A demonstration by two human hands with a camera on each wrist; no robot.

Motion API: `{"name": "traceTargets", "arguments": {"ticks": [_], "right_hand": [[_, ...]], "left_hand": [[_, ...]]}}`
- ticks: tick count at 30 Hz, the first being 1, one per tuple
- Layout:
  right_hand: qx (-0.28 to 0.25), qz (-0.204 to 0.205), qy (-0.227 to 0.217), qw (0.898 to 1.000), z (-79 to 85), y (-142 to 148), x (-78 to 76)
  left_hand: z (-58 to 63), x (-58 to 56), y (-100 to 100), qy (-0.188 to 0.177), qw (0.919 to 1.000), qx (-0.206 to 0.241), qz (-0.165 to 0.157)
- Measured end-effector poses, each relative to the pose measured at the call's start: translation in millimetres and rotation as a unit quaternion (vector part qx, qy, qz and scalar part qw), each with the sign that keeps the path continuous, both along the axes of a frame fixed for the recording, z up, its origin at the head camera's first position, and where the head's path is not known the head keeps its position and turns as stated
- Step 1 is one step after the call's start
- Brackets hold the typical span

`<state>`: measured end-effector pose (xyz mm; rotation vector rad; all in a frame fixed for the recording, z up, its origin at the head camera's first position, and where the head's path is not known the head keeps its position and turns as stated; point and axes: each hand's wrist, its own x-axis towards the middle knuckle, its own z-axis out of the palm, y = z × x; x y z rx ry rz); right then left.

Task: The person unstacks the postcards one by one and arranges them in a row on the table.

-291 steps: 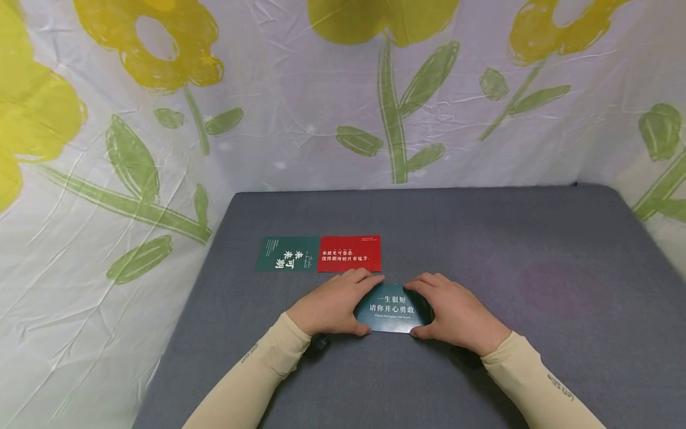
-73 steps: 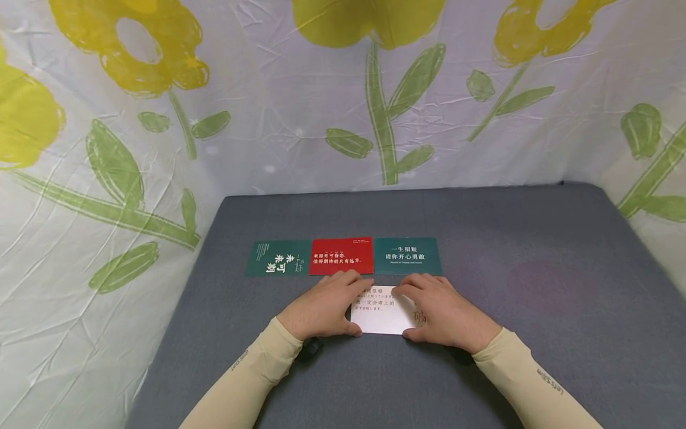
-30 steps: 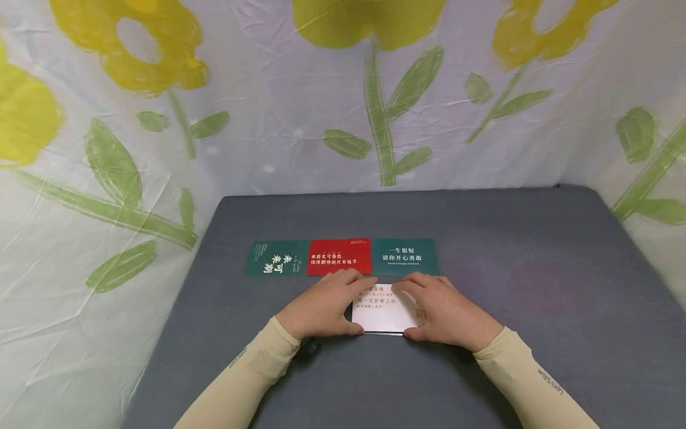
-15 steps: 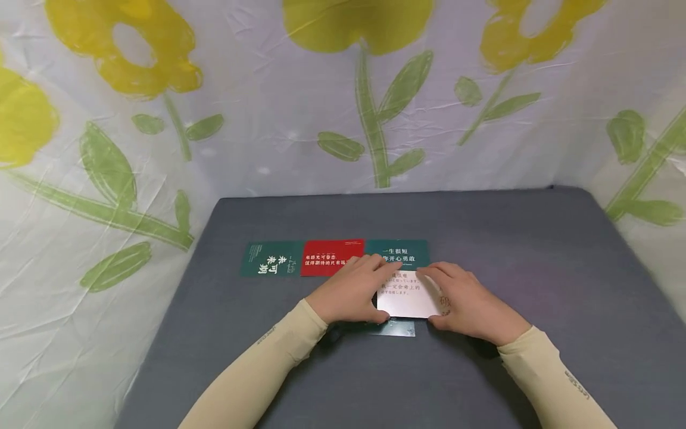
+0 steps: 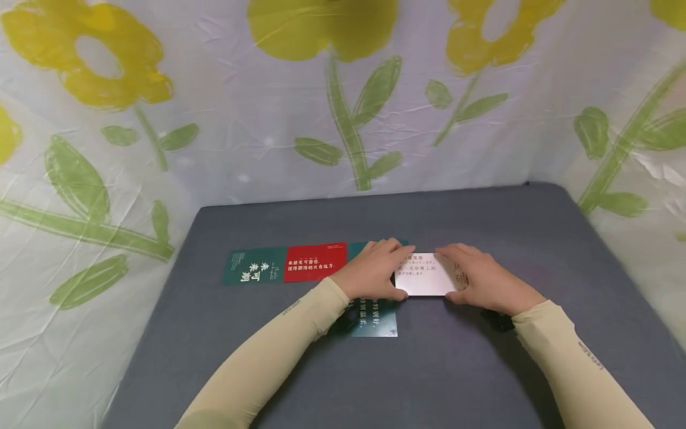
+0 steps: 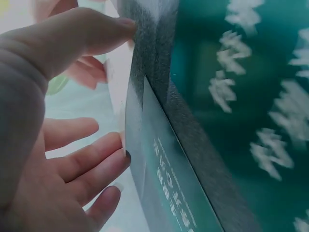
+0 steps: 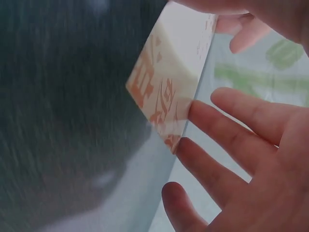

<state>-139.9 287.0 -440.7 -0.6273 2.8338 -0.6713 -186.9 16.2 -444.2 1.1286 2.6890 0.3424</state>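
Note:
Both hands hold a white card (image 5: 420,275) with printed lettering by its two short ends. My left hand (image 5: 377,271) pinches the left end between thumb and fingertips, and my right hand (image 5: 489,279) grips the right end likewise. In the right wrist view, orange-brown characters show on the white card (image 7: 164,92), with fingertips on its far edge. A green card with vertical white writing (image 5: 380,322) lies on the table under the left hand, partly covered by it. Behind that hand, another green card (image 5: 356,250) is mostly hidden; its lettering shows in the left wrist view.
A green card (image 5: 252,269) and a red card (image 5: 315,261) lie edge to edge on the left, in a row with the mostly hidden green one. The grey cloth-covered table (image 5: 455,369) ends at a flower-printed curtain (image 5: 268,119).
The lettered green card held at first now lies right of the red one. Both hands have since carried the white card right and farther back, uncovering the green card beneath.

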Motion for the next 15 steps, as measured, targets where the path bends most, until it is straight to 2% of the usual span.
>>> {"name": "traceTargets", "arguments": {"ticks": [3, 8, 15], "right_hand": [[-0.002, -0.003, -0.006, 1.000, 1.8, 8.5, -11.6], [-0.021, -0.011, -0.048, 0.999, 3.3, 19.2, -27.5], [-0.035, -0.026, -0.078, 0.996, -0.6, 33.0, -36.5]], "left_hand": [[0.3, -10.0, 12.7, -0.001, 0.9999, -0.005, 0.009], [-3.8, -24.1, 29.9, 0.005, 0.9996, -0.020, 0.021], [-5.4, -35.1, 42.4, -0.017, 0.9996, -0.009, 0.021]]}}
